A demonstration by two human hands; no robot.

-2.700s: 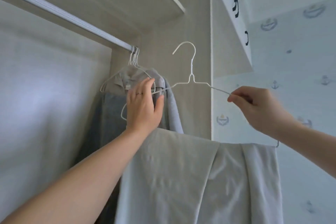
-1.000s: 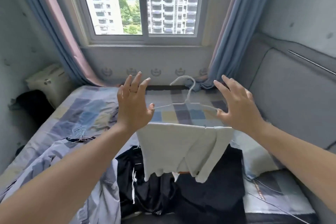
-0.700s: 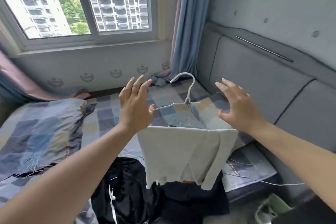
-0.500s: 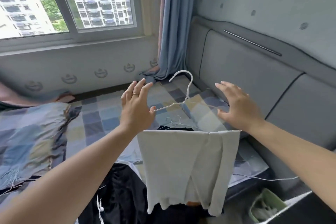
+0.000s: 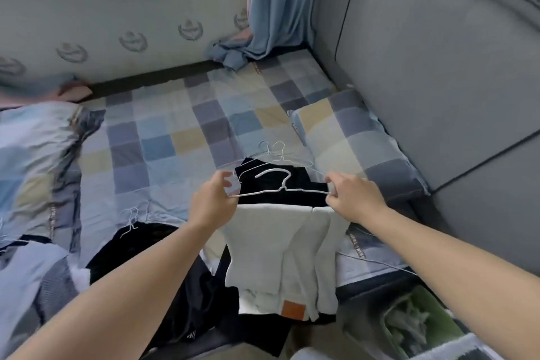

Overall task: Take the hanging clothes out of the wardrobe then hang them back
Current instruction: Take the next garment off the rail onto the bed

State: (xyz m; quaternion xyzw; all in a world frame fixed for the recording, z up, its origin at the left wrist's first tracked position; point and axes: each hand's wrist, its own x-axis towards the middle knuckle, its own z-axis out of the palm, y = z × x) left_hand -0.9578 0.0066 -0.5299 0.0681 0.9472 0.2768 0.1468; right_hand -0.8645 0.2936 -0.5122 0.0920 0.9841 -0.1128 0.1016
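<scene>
A white wire hanger point(image 5: 280, 188) carries pale folded trousers point(image 5: 287, 257) with a brown patch, draped over its bottom bar. My left hand point(image 5: 213, 203) pinches the hanger's left end and my right hand point(image 5: 350, 197) pinches its right end, holding it low over the bed. Beneath lies a black garment point(image 5: 295, 181) on other wire hangers point(image 5: 274, 152). More dark clothes point(image 5: 152, 245) with hangers point(image 5: 133, 215) lie on the bed to the left. The wardrobe is out of view.
The checkered bedsheet point(image 5: 181, 131) covers the bed, with a pillow point(image 5: 356, 137) at right against the grey padded headboard point(image 5: 438, 82). A blue curtain point(image 5: 274, 9) hangs at the far corner. A green basket point(image 5: 420, 324) stands on the floor at bottom right.
I turned from the wardrobe to the bed carrying the hanger with the trousers. My view dropped toward the bed, the hanger came down over the black garment, and my fingers closed on its ends.
</scene>
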